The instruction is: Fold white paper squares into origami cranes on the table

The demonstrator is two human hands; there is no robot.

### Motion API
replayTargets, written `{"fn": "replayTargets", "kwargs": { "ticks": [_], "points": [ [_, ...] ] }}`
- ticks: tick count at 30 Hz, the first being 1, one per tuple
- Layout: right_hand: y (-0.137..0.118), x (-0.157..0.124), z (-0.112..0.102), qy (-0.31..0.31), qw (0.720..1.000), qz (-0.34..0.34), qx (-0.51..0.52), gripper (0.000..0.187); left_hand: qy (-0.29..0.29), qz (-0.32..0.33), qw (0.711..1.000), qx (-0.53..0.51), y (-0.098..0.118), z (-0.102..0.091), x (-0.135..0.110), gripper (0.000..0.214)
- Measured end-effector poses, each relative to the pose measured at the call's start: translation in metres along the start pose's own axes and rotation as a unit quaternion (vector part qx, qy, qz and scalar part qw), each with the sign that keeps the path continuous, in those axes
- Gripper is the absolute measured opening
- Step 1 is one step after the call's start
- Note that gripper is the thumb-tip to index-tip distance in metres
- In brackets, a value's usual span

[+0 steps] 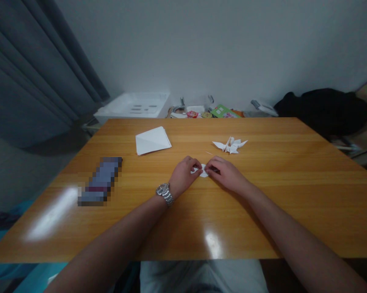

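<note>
- The small white paper (203, 171) lies between the fingertips of both hands, low over the tabletop (308, 162), directly ahead of the person.
- The left hand (185, 176) meets its left side and the right hand (227, 173) its right side; neither is nearer, since both touch it.
- Each grip is narrow: thumb and forefinger come together at the paper's edge, with the other fingers curled in behind.
- The paper seems to run left to right, from one pinch to the other, but fingers cover much of it and the detail is soft, so its true long axis and folds are hard to judge.
- Only a thin strip of white shows between the two sets of fingertips, so the hands sit very close together.
- Beyond the right hand, slightly rightward, stands a folded paper bird (231, 145) with its wings spread; it is the closest object limiting room on the far side.
- A paper stack (153, 141) lies farther off, ahead and left; a blurred-out phone (101, 181) lies well to the left of the wristwatch (164, 193).
- Wood stretches widest toward the right edge; the near edge runs below both forearms, well apart from the paper.
</note>
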State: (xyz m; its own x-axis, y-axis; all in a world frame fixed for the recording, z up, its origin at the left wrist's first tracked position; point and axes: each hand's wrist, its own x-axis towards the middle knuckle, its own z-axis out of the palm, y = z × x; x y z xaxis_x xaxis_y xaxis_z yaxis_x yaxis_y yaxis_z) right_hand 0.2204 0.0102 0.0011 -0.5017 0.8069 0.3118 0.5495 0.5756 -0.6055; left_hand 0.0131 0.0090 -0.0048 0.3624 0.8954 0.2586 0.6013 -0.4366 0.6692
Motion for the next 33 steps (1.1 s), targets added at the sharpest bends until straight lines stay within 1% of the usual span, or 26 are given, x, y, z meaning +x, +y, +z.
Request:
{"fn": "replayTargets", "kwargs": {
  "ticks": [5,10,12,15,17,19,22,24,28,33],
  "points": [
    [0.000,-0.002,-0.003,-0.003,0.999,-0.035,-0.015,0.011,0.003,0.001,1.000,0.003,0.001,0.000,0.000,0.003],
    [0.004,-0.006,-0.004,-0.020,0.995,-0.079,-0.051,0.014,0.002,0.001,1.000,0.008,0.002,0.001,0.001,0.004],
    [0.004,-0.008,-0.005,-0.028,0.994,-0.086,-0.058,0.016,0.004,-0.001,1.000,0.010,0.002,0.001,0.001,0.004],
    [0.002,-0.010,-0.006,-0.045,0.994,-0.074,-0.066,0.020,0.005,-0.004,0.999,0.033,0.003,0.000,0.000,0.005],
    [0.001,-0.012,-0.006,-0.047,0.994,-0.059,-0.082,0.021,-0.001,0.006,0.998,0.070,0.005,-0.003,-0.002,0.011],
    [0.000,-0.012,-0.006,-0.049,0.992,-0.053,-0.102,0.023,-0.017,0.035,0.991,0.125,0.008,-0.007,-0.006,0.017],
    [0.001,-0.013,-0.006,-0.054,0.990,-0.056,-0.114,0.027,-0.058,0.095,0.970,0.218,0.015,-0.011,-0.013,0.021],
    [0.002,-0.013,-0.006,-0.051,0.991,-0.056,-0.106,0.029,-0.070,0.109,0.958,0.258,0.020,-0.012,-0.017,0.025],
    [0.004,-0.013,-0.007,-0.043,0.993,-0.057,-0.097,0.029,-0.069,0.108,0.953,0.275,0.026,-0.009,-0.023,0.030],
    [0.009,-0.015,-0.006,-0.042,0.990,-0.052,-0.124,0.029,-0.076,0.101,0.951,0.281,0.026,-0.006,-0.025,0.033]
  ]
}}
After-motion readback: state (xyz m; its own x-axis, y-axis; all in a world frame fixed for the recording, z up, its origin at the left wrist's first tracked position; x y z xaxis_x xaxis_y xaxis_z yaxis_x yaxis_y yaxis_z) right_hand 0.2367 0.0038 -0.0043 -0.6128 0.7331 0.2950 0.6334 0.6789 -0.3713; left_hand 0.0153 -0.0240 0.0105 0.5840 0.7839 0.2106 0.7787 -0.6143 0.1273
